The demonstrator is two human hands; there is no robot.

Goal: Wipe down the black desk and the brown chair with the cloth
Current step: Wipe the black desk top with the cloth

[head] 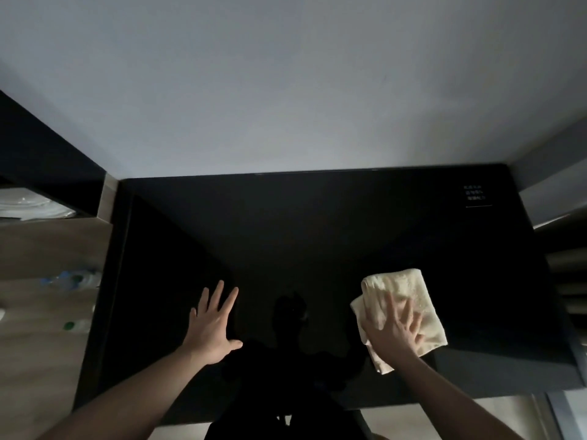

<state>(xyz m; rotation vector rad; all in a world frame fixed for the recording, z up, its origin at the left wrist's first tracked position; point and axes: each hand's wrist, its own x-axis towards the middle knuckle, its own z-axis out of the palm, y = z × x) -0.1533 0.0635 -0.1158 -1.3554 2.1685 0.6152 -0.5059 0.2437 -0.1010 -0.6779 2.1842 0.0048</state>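
Note:
The glossy black desk fills the middle of the view and meets a pale wall at its far edge. A cream cloth lies folded on the desk's right half. My right hand presses flat on the cloth with the fingers spread. Left of centre, my left hand rests flat on the bare desk top, fingers spread and holding nothing. The brown chair is not in view.
A small black card with white text sits at the desk's far right corner. Left of the desk is a wooden floor with plastic bottles and a dark shelf unit. At the right stands a grey ledge.

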